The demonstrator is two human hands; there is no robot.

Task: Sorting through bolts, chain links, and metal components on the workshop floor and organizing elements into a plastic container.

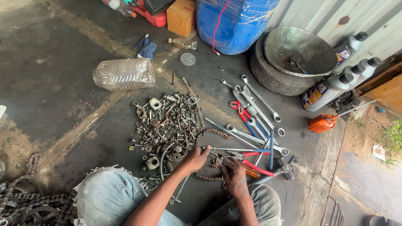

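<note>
My left hand (196, 158) reaches to the right edge of a heap of rusty bolts, nuts and small fittings (167, 127) on the dark floor, fingers curled down onto small parts. My right hand (233, 175) rests beside it, fingertips pinching a small metal piece near a length of rusty chain (208, 177). Whether either hand truly grips something is hard to tell. Just beyond the hands lie red-handled pliers (255, 166) and a blue-handled screwdriver (238, 149). My knees in pale jeans (106, 194) frame the bottom.
Several wrenches (251, 104) lie spread right of the heap. A blue barrel (234, 21), metal basin on a tyre (293, 58), grey oil bottles (331, 90), orange oil can (322, 122), clear plastic jar (124, 74) and heavy chain pile (25, 201) surround the spot.
</note>
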